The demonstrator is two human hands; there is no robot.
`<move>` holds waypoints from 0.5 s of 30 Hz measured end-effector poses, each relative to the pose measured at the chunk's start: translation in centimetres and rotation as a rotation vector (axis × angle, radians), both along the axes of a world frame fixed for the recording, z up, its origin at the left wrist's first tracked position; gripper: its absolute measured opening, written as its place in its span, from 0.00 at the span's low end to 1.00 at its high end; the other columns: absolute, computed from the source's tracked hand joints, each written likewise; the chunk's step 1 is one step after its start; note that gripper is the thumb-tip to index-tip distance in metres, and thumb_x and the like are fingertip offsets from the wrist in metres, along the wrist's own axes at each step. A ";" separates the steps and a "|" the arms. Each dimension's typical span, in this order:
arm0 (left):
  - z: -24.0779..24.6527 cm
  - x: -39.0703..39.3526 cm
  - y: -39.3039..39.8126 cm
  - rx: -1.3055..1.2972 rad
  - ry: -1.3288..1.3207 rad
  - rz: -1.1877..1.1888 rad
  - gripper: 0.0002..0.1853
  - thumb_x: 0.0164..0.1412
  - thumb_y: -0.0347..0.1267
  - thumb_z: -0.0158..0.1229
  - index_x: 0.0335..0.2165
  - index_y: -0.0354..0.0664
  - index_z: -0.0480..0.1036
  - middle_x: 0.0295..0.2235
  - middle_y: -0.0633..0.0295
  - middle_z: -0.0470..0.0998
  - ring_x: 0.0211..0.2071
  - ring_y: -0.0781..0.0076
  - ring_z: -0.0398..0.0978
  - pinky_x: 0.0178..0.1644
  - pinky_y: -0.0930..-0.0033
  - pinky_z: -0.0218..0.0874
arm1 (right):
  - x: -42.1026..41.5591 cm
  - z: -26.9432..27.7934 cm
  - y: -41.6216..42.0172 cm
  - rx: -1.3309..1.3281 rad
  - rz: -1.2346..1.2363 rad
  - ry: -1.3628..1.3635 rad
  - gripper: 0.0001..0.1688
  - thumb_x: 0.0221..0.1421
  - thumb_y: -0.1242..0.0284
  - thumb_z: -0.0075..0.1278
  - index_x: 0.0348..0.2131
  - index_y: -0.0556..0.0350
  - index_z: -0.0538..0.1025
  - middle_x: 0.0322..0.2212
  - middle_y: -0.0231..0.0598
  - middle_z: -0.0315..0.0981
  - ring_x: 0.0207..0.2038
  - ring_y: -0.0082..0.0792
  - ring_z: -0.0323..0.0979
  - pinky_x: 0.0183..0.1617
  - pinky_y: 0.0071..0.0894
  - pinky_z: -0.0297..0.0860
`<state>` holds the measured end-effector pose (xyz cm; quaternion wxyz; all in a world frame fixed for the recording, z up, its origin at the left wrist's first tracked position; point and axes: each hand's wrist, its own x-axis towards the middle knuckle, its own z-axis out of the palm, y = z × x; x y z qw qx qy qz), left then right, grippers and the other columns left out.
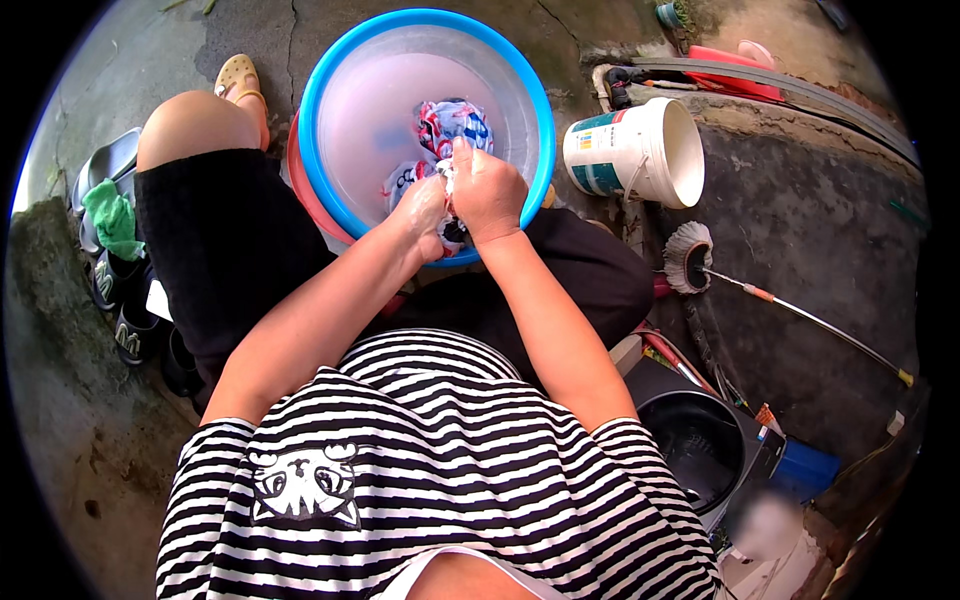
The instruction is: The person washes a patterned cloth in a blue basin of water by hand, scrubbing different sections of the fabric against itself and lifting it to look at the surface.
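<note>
A round plastic basin (427,18) with a blue rim holds cloudy, pinkish water. My left hand (421,214) and my right hand (487,187) meet over its near side, both closed on a wet patterned cloth (456,124). The cloth is white with red, blue and black markings. One bunched part of it lies in the water beyond my right fist, another part (405,180) lies beside my left hand, and a dark and white end hangs below my hands at the near rim. Whether these parts are all one piece, I cannot tell.
A reddish basin (304,180) shows under the blue-rimmed one. To the right lie a white bucket (626,150) on its side and a round brush on a pole (686,257). Shoes (135,330) and a green cloth (112,217) are at the left, a black pot (694,442) lower right.
</note>
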<state>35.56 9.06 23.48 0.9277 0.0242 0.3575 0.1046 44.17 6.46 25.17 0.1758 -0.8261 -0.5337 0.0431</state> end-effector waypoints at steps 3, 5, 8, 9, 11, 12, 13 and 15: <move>1.1 0.1 0.1 -0.004 0.181 -0.019 0.12 0.58 0.40 0.42 0.25 0.48 0.68 0.22 0.63 0.72 0.25 0.67 0.71 0.27 0.64 0.62 | -1.0 0.1 -0.2 0.040 0.017 0.029 0.21 0.54 0.63 0.45 0.14 0.55 0.72 0.13 0.51 0.66 0.18 0.53 0.66 0.21 0.45 0.61; -5.5 0.2 -0.7 -0.071 -0.367 0.149 0.12 0.58 0.41 0.42 0.27 0.48 0.69 0.26 0.61 0.73 0.29 0.64 0.71 0.32 0.57 0.61 | -2.7 0.5 -0.8 0.096 0.101 0.066 0.21 0.54 0.63 0.44 0.14 0.55 0.72 0.13 0.51 0.66 0.18 0.53 0.66 0.21 0.45 0.61; -6.3 0.7 -1.3 -0.056 -0.269 0.136 0.14 0.57 0.43 0.43 0.30 0.48 0.69 0.31 0.58 0.73 0.37 0.58 0.69 0.39 0.43 0.55 | -2.5 0.2 -1.2 0.113 0.119 0.054 0.21 0.54 0.63 0.44 0.15 0.56 0.72 0.14 0.50 0.67 0.19 0.53 0.66 0.22 0.46 0.61; -4.9 0.9 -1.3 -0.028 -0.079 0.089 0.15 0.57 0.44 0.43 0.31 0.48 0.70 0.33 0.57 0.73 0.39 0.56 0.68 0.40 0.37 0.53 | -1.9 -0.4 -1.2 0.122 0.109 0.046 0.21 0.54 0.63 0.44 0.15 0.56 0.72 0.14 0.51 0.67 0.19 0.53 0.66 0.22 0.46 0.61; -1.9 0.6 -0.5 0.034 0.115 -0.069 0.17 0.56 0.46 0.43 0.32 0.47 0.70 0.36 0.56 0.72 0.43 0.51 0.64 0.41 0.29 0.44 | -0.1 -0.5 -0.4 -0.012 -0.016 0.025 0.24 0.56 0.61 0.41 0.15 0.56 0.72 0.13 0.51 0.67 0.19 0.55 0.66 0.23 0.49 0.61; -1.7 0.6 -0.3 0.039 0.094 -0.083 0.17 0.56 0.46 0.43 0.33 0.47 0.69 0.36 0.55 0.71 0.43 0.51 0.64 0.41 0.29 0.45 | 0.1 -0.3 -0.4 -0.010 -0.016 0.009 0.23 0.56 0.61 0.41 0.15 0.56 0.72 0.13 0.51 0.67 0.19 0.55 0.67 0.23 0.48 0.61; -1.4 0.5 -0.2 0.045 0.072 -0.097 0.17 0.56 0.46 0.43 0.33 0.47 0.69 0.36 0.55 0.71 0.42 0.52 0.64 0.41 0.29 0.45 | 0.2 -0.1 -0.3 -0.008 -0.016 -0.007 0.23 0.56 0.62 0.41 0.15 0.56 0.72 0.13 0.51 0.67 0.19 0.55 0.67 0.23 0.48 0.61; -2.5 0.6 -0.5 -0.037 -0.104 0.024 0.13 0.60 0.40 0.40 0.26 0.49 0.68 0.21 0.64 0.71 0.22 0.68 0.69 0.23 0.62 0.57 | -0.8 0.1 -0.7 0.047 0.028 -0.009 0.22 0.55 0.63 0.43 0.14 0.57 0.71 0.13 0.50 0.66 0.18 0.53 0.66 0.22 0.46 0.61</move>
